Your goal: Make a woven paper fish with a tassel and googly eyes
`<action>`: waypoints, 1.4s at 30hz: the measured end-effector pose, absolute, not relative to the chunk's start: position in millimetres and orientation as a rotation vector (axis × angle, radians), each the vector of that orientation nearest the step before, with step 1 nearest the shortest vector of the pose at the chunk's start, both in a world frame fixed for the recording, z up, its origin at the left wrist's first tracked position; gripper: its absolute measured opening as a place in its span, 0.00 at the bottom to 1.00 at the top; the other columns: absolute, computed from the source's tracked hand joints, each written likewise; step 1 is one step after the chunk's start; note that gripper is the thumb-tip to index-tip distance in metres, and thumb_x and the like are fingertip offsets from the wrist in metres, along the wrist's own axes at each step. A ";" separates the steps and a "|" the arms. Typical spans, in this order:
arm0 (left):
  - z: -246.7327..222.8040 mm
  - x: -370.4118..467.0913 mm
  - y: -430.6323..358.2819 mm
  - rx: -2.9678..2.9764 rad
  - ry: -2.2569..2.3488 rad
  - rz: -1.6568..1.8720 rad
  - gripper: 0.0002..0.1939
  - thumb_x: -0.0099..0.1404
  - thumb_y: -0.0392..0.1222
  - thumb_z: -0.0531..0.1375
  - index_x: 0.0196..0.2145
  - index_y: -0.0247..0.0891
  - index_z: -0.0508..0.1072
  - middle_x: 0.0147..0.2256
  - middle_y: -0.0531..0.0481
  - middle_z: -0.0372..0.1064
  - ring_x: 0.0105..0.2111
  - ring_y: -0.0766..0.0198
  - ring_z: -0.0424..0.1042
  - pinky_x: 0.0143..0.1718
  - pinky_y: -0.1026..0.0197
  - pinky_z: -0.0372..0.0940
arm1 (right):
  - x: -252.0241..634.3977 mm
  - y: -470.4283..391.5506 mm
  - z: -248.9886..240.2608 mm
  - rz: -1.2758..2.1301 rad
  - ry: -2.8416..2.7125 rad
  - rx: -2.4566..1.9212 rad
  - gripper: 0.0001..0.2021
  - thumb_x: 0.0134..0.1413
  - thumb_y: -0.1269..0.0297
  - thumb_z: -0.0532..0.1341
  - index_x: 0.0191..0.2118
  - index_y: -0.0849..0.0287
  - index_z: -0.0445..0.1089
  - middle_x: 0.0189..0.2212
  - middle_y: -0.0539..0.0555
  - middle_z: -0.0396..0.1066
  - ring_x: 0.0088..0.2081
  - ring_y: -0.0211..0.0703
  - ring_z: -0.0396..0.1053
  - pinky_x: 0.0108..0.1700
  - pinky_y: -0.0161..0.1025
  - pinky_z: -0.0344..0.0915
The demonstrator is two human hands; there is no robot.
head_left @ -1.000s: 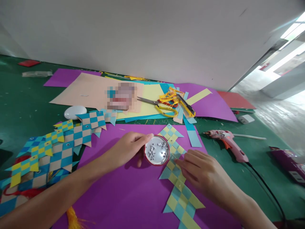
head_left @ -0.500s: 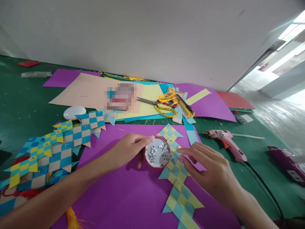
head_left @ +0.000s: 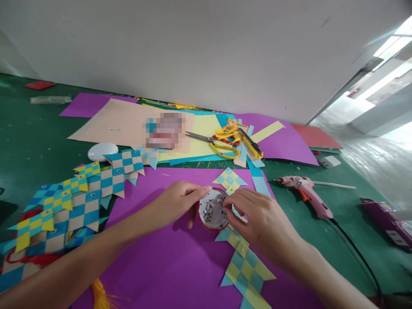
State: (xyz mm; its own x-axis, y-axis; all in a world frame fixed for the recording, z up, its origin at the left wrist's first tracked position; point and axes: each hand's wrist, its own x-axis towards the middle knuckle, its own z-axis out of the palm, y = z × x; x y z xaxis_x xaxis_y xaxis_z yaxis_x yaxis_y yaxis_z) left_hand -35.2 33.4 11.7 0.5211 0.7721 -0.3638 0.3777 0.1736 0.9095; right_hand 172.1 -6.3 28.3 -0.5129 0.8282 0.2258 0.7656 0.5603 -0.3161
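My left hand (head_left: 180, 201) grips a small round red-rimmed dish (head_left: 206, 219) by its left edge, thumb on the rim. Several tiny googly eyes (head_left: 210, 206), white and dark-dotted, lie loose inside it. Over the dish's right edge, my right hand (head_left: 254, 212) has thumb and forefinger pinched together; whatever is between the tips is too small to make out. Beneath and beside that hand runs a row of woven yellow and light-blue paper fish (head_left: 246, 268), partly hidden by the hand and dish. They lie on a purple sheet (head_left: 167, 266).
Finished-looking woven fish (head_left: 85, 210) are piled at left, by a white oval case (head_left: 102, 152). Scissors (head_left: 222, 148) and a yellow cutter (head_left: 252, 143) lie on paper sheets behind. A pink glue gun (head_left: 309, 193) with its cord rests on the green table (head_left: 350, 219) at right.
My right hand has moved left from the woven fish to the dish's right edge, its fingertips closing into a pinch. The dish stays in my left hand, slightly shifted.
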 end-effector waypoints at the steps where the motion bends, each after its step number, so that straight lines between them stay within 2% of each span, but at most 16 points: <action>1: 11.3 -35.4 33.3 1.431 1.073 0.366 0.25 0.66 0.59 0.49 0.24 0.36 0.68 0.15 0.54 0.64 0.13 0.68 0.64 0.13 0.69 0.54 | 172.1 -6.1 28.7 0.250 -2.450 -1.308 0.07 0.58 0.72 0.55 0.31 0.60 0.69 0.27 0.51 0.69 0.30 0.38 0.66 0.33 0.37 0.59; 6: 13.0 -35.2 32.7 1.422 1.090 0.344 0.25 0.66 0.60 0.49 0.25 0.36 0.69 0.14 0.54 0.63 0.11 0.69 0.60 0.12 0.68 0.53 | 170.6 -6.0 29.5 0.255 -2.463 -1.308 0.07 0.59 0.72 0.55 0.32 0.60 0.68 0.27 0.51 0.69 0.30 0.38 0.65 0.33 0.36 0.59; 14: 12.1 -34.2 31.9 1.437 1.080 0.377 0.24 0.66 0.58 0.50 0.25 0.36 0.69 0.16 0.54 0.65 0.14 0.68 0.65 0.13 0.69 0.55 | 165.0 -2.6 26.4 0.149 -2.535 -1.267 0.06 0.57 0.74 0.55 0.31 0.61 0.67 0.26 0.51 0.68 0.30 0.40 0.64 0.32 0.38 0.56; 20: 13.0 -35.3 32.1 1.438 1.113 0.355 0.26 0.66 0.60 0.49 0.26 0.35 0.70 0.14 0.53 0.65 0.12 0.68 0.62 0.12 0.69 0.53 | 165.0 -2.3 25.8 0.109 -2.519 -1.237 0.07 0.55 0.75 0.54 0.29 0.60 0.66 0.25 0.51 0.67 0.29 0.39 0.63 0.31 0.37 0.57; 26: 13.7 -34.7 32.1 1.427 1.118 0.348 0.26 0.66 0.60 0.49 0.25 0.36 0.69 0.14 0.54 0.63 0.11 0.68 0.61 0.11 0.68 0.53 | 175.0 -5.4 39.5 0.332 -2.321 -1.274 0.06 0.51 0.75 0.57 0.31 0.58 0.68 0.21 0.46 0.62 0.23 0.33 0.58 0.26 0.32 0.55; 29: 13.9 -34.5 32.0 1.438 1.093 0.375 0.25 0.67 0.59 0.49 0.24 0.36 0.68 0.14 0.54 0.63 0.12 0.68 0.63 0.13 0.69 0.53 | 189.6 -13.9 45.1 0.446 -2.234 -1.292 0.05 0.51 0.74 0.58 0.31 0.57 0.68 0.19 0.44 0.58 0.21 0.31 0.56 0.24 0.30 0.55; 34: 17.6 -33.7 31.9 1.485 1.090 0.399 0.25 0.68 0.55 0.49 0.22 0.35 0.68 0.14 0.53 0.64 0.13 0.70 0.64 0.15 0.69 0.55 | 211.1 -37.9 33.9 0.456 -2.321 -1.242 0.06 0.52 0.76 0.56 0.32 0.58 0.67 0.23 0.46 0.65 0.23 0.32 0.59 0.25 0.31 0.58; 42: 16.3 -34.7 31.7 1.487 1.111 0.373 0.26 0.68 0.59 0.48 0.23 0.36 0.67 0.15 0.52 0.65 0.14 0.69 0.66 0.16 0.69 0.56 | 214.3 -64.0 11.8 0.272 -2.469 -1.149 0.09 0.56 0.78 0.54 0.31 0.59 0.67 0.23 0.49 0.66 0.25 0.36 0.61 0.27 0.34 0.57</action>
